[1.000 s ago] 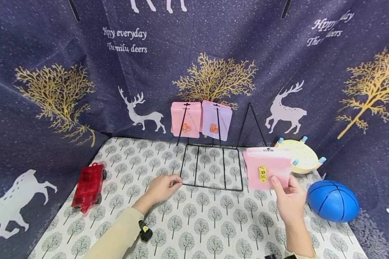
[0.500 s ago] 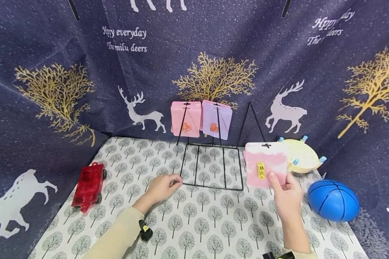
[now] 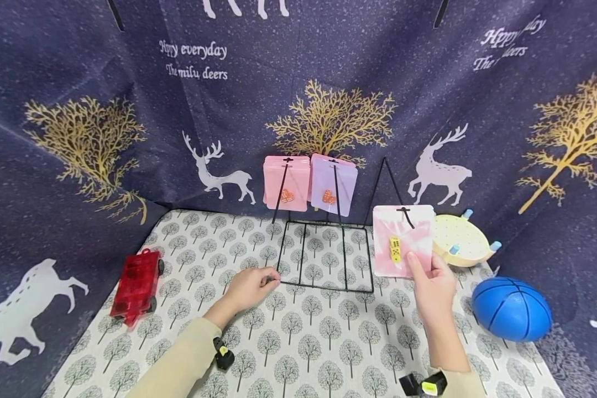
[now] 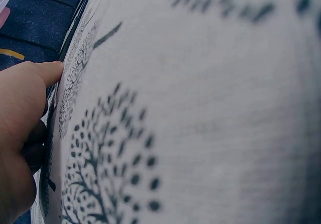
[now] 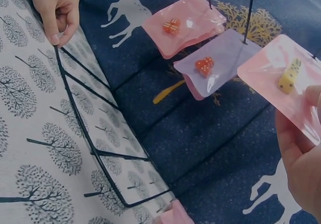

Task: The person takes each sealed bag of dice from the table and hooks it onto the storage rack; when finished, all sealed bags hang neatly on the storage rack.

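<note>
My right hand pinches a pink zip bag with yellow dice showing through it, thumb in front. A black hook of the wire display rack appears to pass through the bag's hang hole, its tip in front of the bag. My left hand pinches the front left corner of the rack's base; the right wrist view also shows this left hand there. On the rack's other hooks hang pink bags and a purple bag, each front one with orange dice.
A red toy car lies at the left. To the right are a yellow oval toy with blue pegs and a blue ball. A pink piece shows low in the right wrist view. Dark printed cloth hangs behind.
My right hand has moved the pink bag up and slightly left, and the hook's tip now shows in front of it. My left hand stays on the rack's corner.
</note>
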A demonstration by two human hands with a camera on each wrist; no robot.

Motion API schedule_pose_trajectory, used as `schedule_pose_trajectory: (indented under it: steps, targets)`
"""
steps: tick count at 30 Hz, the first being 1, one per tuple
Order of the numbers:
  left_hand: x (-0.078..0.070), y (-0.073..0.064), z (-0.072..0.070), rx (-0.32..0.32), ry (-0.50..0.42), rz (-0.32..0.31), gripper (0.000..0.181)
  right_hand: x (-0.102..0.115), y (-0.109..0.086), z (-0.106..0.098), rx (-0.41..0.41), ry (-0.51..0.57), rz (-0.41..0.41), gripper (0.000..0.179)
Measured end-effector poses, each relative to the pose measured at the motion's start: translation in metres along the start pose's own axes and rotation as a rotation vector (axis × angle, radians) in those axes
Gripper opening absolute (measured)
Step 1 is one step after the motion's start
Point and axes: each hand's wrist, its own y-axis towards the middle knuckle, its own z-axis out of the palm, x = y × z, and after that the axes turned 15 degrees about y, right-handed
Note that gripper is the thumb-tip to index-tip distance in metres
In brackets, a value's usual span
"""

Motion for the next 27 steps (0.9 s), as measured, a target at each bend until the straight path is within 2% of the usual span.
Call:
schedule_pose_trajectory:
  steps: [6,11,17,21,27]
  targets:
    - [0.001,0.001,0.001,0.013,-0.017,0.007,0.015,-0.003,0.014,0.010,0.028,0.085,0.049,0.023]
    - [0.001,0.001,0.001,0.004,-0.014,0.006,0.014,-0.009,0.028,0.019,0.052,0.172,0.073,0.016]
    - [0.001,0.001,0.002,0.016,-0.007,-0.006,0.015,-0.017,0.044,0.031,0.056,0.182,0.037,0.010]
    - [0.000,0.001,0.001,0.015,-0.012,-0.009,0.014,-0.020,0.057,0.039,0.068,0.195,0.048,0.011]
    - [0.000,0.001,0.000,0.025,-0.006,-0.017,0.015,-0.025,0.076,0.051,0.049,0.159,0.055,0.010]
